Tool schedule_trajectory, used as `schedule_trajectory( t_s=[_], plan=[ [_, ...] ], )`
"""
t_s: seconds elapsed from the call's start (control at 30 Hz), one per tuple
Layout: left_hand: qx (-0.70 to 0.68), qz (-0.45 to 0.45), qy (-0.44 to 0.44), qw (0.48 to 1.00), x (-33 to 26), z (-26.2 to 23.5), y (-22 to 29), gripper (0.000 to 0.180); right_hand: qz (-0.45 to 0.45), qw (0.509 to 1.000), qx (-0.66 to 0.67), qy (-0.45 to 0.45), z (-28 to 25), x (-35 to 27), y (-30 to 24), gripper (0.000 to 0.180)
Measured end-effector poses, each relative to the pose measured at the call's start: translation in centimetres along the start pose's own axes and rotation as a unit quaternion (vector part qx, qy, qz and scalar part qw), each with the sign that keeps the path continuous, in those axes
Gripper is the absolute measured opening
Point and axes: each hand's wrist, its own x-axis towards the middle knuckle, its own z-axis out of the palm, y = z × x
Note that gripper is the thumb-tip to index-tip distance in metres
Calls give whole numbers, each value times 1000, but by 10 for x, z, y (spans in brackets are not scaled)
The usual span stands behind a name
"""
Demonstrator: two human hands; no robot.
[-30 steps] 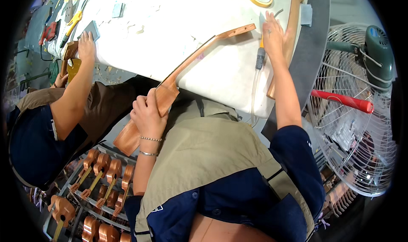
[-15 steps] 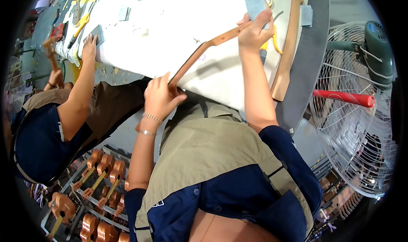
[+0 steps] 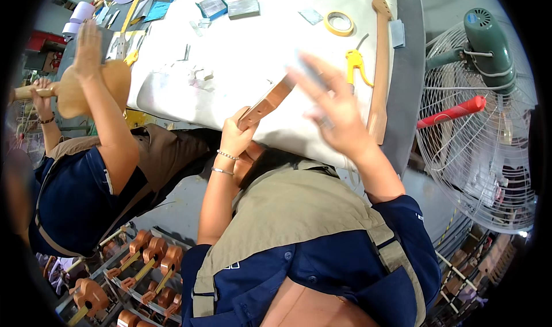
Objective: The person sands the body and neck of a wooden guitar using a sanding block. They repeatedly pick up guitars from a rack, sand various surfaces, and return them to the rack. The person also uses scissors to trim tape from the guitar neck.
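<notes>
My left hand (image 3: 237, 133) is closed around a brown wooden instrument neck (image 3: 269, 104), near the end with small holes. That end points up and right over the table edge; another brown part (image 3: 248, 157) shows below my wrist, by my lap. Over the table's front, my right hand (image 3: 339, 111) is smeared by motion. A thin grey sheet of sandpaper (image 3: 312, 71) shows seen edge-on between its fingers, close to the tip of the neck. Whether the sheet touches the wood cannot be made out.
A white-covered table (image 3: 172, 91) bears a tape roll (image 3: 338, 23), a yellow-handled tool (image 3: 356, 65), a long wooden neck (image 3: 379, 68) and sanding blocks (image 3: 244, 8). At right stands a fan (image 3: 477, 120). A co-worker (image 3: 80, 177) at left handles a wooden instrument body (image 3: 106, 88). Instruments hang on a rack (image 3: 138, 264).
The neck has swung and come nearer my body; my left hand now grips by its holed end. My right hand has dropped toward me with the sandpaper. The co-worker has lifted an instrument body.
</notes>
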Motion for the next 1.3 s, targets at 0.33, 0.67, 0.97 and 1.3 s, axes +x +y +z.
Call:
schedule_trajectory(
  t_s=[0.33,0.67,0.97,1.3],
  plan=[
    [20,47,43,998,-25,-12,14,9,-86,995,-33,-31,10,-8,-25,62],
    [-45,88,83,992,-44,-15,13,12,-54,997,36,-31,12,-8,-34,61],
    [282,-10,143,949,-51,-3,10,29,160,979,-121,29,16,-29,73,53],
    [552,-118,32,825,-73,48,-61,11,10,954,-139,-265,144,-118,97,63]
  ],
)
